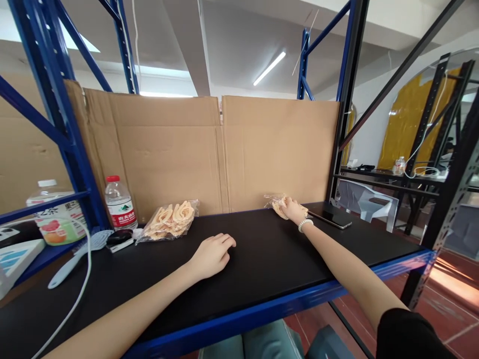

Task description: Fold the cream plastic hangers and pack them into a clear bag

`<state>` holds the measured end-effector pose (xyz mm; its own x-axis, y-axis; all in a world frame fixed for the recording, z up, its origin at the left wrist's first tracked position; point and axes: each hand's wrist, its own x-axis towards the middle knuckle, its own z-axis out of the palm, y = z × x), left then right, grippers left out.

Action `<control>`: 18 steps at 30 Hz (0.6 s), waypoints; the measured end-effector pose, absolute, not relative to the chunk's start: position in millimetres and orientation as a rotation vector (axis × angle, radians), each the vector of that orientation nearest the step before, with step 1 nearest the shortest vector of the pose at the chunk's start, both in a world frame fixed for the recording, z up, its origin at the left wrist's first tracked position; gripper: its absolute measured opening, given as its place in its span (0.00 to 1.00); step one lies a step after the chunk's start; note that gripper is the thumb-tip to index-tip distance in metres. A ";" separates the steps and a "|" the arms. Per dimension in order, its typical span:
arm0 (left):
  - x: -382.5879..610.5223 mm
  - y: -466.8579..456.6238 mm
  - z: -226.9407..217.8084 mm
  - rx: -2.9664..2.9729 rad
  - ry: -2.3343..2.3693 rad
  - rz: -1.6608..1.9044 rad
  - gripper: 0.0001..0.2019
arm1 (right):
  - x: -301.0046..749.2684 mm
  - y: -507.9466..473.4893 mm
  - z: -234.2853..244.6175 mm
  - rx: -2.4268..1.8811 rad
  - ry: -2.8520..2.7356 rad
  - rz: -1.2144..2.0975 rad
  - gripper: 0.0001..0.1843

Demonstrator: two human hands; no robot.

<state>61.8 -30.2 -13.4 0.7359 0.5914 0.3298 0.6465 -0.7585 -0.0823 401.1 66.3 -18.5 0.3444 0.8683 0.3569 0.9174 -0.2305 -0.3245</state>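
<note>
My right hand (294,210) reaches to the back right of the black shelf top, its fingers closed on a clear plastic bag of beige folded strips (277,206). The hand covers part of that bag. My left hand (211,255) rests on the black surface near the middle, palm down, holding nothing; its fingers are slightly bent with the thumb apart. A second clear bag of beige folded strips (170,221) lies behind and to the left of it, near the cardboard. Beside my right hand a dark phone (330,215) lies flat.
A red-capped water bottle (120,204), a pale hairbrush (80,255) and a small black-and-white item (120,241) are at the left, near a white cable (89,264). Cardboard panels (277,154) stand along the back. Blue posts (73,144) and a front rail (269,305) frame the shelf.
</note>
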 end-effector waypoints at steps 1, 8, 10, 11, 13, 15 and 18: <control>61.9 -29.5 -13.5 -2.740 -0.988 -0.426 0.14 | 402.9 66.3 -17.8 -2.133 -1.564 -0.132 0.25; 57.2 -20.4 -8.5 -2.618 -1.006 -0.479 0.11 | 404.2 65.0 -21.7 -2.137 -1.594 -0.160 0.26; 54.3 -18.0 -6.3 -2.588 -1.010 -0.524 0.11 | 403.0 62.4 -21.1 -2.129 -1.599 -0.174 0.22; 52.9 -17.0 -5.3 -2.578 -1.009 -0.544 0.11 | 402.9 61.2 -20.1 -2.119 -1.601 -0.181 0.19; 50.7 -15.3 -3.8 -2.561 -1.003 -0.570 0.11 | 404.6 59.7 -16.3 -2.094 -1.598 -0.196 0.15; 49.5 -14.3 -2.8 -2.543 -0.991 -0.586 0.10 | 409.4 59.5 -10.1 -2.074 -1.561 -0.212 0.14; 49.2 -14.2 -1.6 -2.524 -0.975 -0.624 0.10 | 421.8 58.7 3.9 -2.062 -1.434 -0.234 0.13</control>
